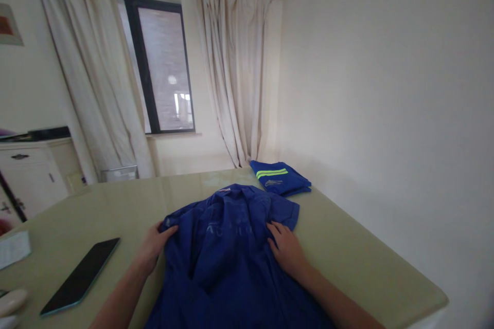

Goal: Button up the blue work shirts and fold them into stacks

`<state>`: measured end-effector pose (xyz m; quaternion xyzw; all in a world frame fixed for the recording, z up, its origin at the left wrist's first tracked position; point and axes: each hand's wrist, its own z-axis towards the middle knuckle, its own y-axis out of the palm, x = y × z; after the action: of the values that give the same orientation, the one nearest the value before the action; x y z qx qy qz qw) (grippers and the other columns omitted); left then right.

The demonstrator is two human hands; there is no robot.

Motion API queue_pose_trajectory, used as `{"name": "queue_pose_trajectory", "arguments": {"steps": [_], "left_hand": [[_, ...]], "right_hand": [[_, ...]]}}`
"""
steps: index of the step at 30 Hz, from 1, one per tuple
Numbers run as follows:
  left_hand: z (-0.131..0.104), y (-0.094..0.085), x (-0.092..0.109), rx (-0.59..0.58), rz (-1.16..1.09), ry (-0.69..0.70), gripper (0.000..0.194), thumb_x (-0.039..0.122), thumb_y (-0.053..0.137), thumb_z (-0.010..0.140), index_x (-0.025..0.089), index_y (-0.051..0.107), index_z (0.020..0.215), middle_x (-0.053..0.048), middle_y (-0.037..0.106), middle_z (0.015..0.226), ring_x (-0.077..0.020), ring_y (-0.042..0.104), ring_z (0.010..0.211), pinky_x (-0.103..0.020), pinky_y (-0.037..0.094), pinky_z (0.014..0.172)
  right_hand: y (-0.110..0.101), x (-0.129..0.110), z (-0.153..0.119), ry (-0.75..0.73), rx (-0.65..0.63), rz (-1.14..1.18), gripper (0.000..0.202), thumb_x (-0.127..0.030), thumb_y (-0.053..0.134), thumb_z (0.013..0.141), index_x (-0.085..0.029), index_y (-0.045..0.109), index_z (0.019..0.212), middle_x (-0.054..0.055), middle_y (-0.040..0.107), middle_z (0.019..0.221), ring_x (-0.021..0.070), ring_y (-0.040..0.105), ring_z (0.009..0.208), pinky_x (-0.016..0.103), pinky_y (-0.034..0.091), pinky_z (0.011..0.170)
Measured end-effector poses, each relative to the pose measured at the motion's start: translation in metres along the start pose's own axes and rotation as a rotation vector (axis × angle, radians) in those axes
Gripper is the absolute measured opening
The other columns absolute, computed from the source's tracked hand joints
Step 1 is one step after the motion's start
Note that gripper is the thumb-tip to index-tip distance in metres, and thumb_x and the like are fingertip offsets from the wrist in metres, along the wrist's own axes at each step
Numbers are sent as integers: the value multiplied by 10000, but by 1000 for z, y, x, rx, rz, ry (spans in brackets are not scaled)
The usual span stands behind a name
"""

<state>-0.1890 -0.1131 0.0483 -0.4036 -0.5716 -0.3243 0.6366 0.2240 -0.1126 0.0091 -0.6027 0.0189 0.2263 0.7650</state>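
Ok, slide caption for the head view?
Left hand and right hand on a rumpled, lettered blue shirt; beyond it on the green tabletop, a folded blue garment with a yellow-green band.

Illegible pale lettering (222,230) on the blue garment (231,267)

Matt cloth garment (227,267), smooth glossy tabletop (366,262); matt cloth curtains (247,61)

One head-worn view, looking forward and slightly down over a pale-green, smooth-topped table (363,254), facing a dark-framed glass window (165,67) beyond. Plain white wall (386,87) along right side. Nearest: dark-blue cloth garment (231,267), bottom centre, cut by lower edge.
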Motion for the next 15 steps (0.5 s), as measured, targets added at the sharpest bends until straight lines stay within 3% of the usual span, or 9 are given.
{"name": "queue_pose_trajectory", "arguments": {"steps": [3,5,6,8,10,11,12,13,15], "left_hand": [[-2,5,25,111,-148,-56,351,163,656,758,175,665,1109,-28,749,720,-202,732,634,-332,625,677],[-14,20,47,93,-248,-29,478,152,643,783,207,627,1258,-16,773,819,-164,734,658,-286,618,682],[-24,31,58,14,-305,12,524,164,669,780,223,622,1298,-26,786,914,-164,744,714,-278,616,709],[-46,58,76,-332,-273,120,513,268,736,790,231,654,1295,-58,766,1146,-204,749,929,-301,608,830],[-64,85,85,-744,-62,270,459,375,728,836,245,684,1274,-68,723,1271,-241,694,1122,-324,561,963],[-69,96,85,-844,72,341,422,411,688,870,255,691,1262,-65,719,1279,-243,677,1153,-321,541,991],[-70,106,83,-859,221,401,384,424,639,901,256,700,1240,-66,727,1255,-242,674,1149,-322,528,1001],[-68,114,77,-794,361,444,362,418,585,925,243,703,1219,-76,733,1225,-246,677,1129,-335,520,1005],[-58,123,59,-556,562,476,387,377,513,936,174,681,1220,-138,708,1226,-289,655,1144,-414,485,1042]], "right_hand": [[0,10,13,-36,39,-25,543,-87,394,921,-177,579,1423,116,594,1396,279,556,1228,391,410,1092],[-1,13,22,-59,53,-43,578,-25,377,875,-161,610,1387,119,606,1364,274,556,1201,379,410,1090],[-1,14,26,-72,56,-44,588,-5,376,855,-152,626,1367,122,609,1355,273,550,1203,374,407,1094],[0,13,33,-102,60,-33,605,20,384,818,-145,646,1337,126,608,1350,269,536,1219,368,402,1102],[1,13,34,-124,67,-9,617,25,397,797,-159,650,1329,121,606,1347,261,529,1227,369,402,1104],[1,14,34,-129,72,6,619,21,405,791,-167,649,1328,119,606,1343,257,528,1228,371,404,1104],[2,15,32,-127,78,21,618,15,413,788,-175,648,1326,117,607,1336,254,529,1225,373,405,1104],[2,16,29,-123,84,36,613,7,420,786,-181,648,1323,115,608,1328,250,532,1219,374,405,1104],[1,19,24,-108,98,60,595,-6,431,785,-184,650,1309,113,607,1311,243,541,1198,370,404,1105]]}}
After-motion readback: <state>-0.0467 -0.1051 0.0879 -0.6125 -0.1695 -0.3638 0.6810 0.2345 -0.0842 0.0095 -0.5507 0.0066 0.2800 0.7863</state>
